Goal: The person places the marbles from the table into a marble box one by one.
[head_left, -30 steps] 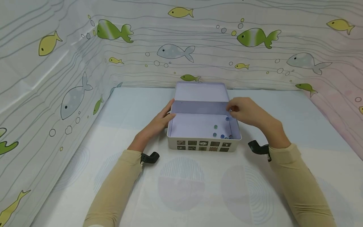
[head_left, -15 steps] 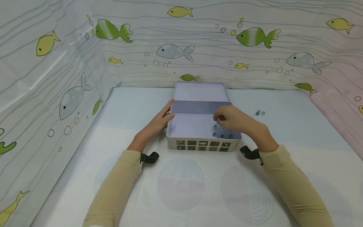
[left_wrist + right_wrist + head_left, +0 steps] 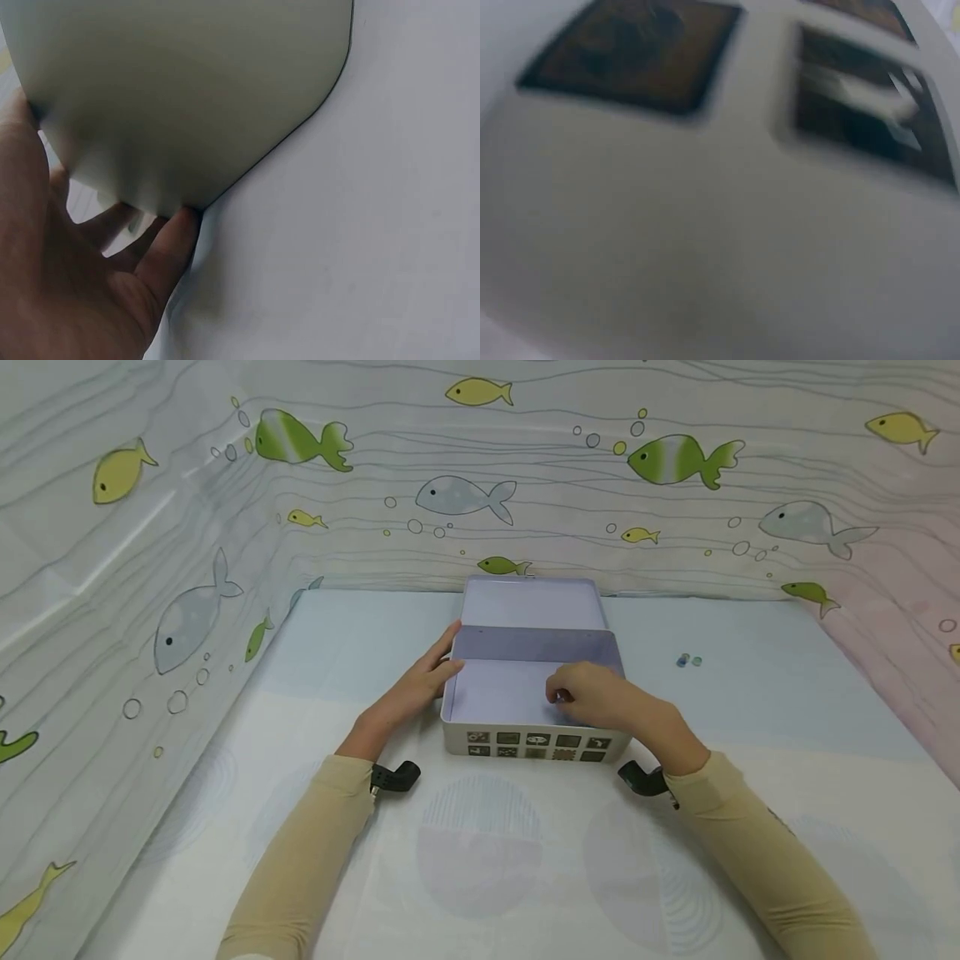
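Note:
A tin box (image 3: 502,689), pale lilac inside and cream outside, stands with its lid (image 3: 532,602) tipped back. My left hand (image 3: 416,685) lies along its left wall, thumb at the rim and fingers against the outside. The left wrist view shows the fingertips (image 3: 180,232) against the tin's bottom edge. My right hand (image 3: 596,693) reaches down inside the right half with curled fingers, and a small bluish marble shows faintly at the fingertips. This hand hides the other marbles inside. The right wrist view holds only the blurred outer wall (image 3: 682,217) with its dark picture squares.
Beyond the box's right side, a few small glass marbles (image 3: 682,660) lie on the pale patterned cloth (image 3: 480,852). A fish-printed sheet (image 3: 375,460) rises behind and on both sides. The raised lid stands near the back sheet.
My right hand has moved from the box's right rim leftward and down toward the front of its inside, uncovering the marbles on the cloth. The left hand and the box have stayed put.

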`<state>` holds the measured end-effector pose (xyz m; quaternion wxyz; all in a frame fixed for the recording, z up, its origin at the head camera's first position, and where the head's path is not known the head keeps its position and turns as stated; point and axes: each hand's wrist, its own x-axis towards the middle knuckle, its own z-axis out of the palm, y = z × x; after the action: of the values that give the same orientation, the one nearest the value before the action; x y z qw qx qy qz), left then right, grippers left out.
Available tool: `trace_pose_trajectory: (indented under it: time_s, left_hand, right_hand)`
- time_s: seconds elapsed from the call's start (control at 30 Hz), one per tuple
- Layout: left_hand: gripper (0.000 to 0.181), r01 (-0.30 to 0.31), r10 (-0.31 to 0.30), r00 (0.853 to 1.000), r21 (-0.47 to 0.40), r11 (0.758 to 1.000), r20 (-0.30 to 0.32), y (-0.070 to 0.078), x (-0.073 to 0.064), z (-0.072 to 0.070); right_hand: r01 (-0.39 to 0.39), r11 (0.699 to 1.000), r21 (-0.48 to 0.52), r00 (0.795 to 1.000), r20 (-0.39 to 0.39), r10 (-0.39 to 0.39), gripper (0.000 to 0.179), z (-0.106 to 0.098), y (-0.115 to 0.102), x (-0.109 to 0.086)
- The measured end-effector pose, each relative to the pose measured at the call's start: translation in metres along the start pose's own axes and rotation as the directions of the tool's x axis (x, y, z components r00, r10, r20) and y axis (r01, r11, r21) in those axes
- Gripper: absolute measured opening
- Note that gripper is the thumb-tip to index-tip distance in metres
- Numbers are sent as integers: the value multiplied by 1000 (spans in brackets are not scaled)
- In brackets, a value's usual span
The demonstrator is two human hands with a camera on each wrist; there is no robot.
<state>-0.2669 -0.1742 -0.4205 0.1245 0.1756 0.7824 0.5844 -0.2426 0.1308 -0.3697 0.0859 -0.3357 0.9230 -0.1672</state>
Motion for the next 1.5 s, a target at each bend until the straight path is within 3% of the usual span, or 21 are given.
trace_pose_trajectory:
  time_s: [0.37,0.93,1.1,1.37,1.5]
  left_hand:
    - [69,31,-30,999,-27,999,22,9,-1,-1]
    - [64,-5,5,1000,26,1000,-6,3,-1,1]
    - [65,6,-6,1000,22,1000,-2,4,-2,1]
    - [69,45,-44,999,-25,999,25,20,-7,1]
    - [69,30,-30,999,-14,999,18,17,-6,1]
  right_hand:
    - [19,999,-27,1000,14,-19,10,6,-2,4]
    - [-17,1000,3,999,51,17,10,7,-3,3]
    - [-25,1000,-5,999,25,25,14,7,-3,3]
    - [-8,1000,-24,999,-32,7,17,3,-1,1]
    - [-1,1000,-7,998,-60,1,17,-4,1,-1]
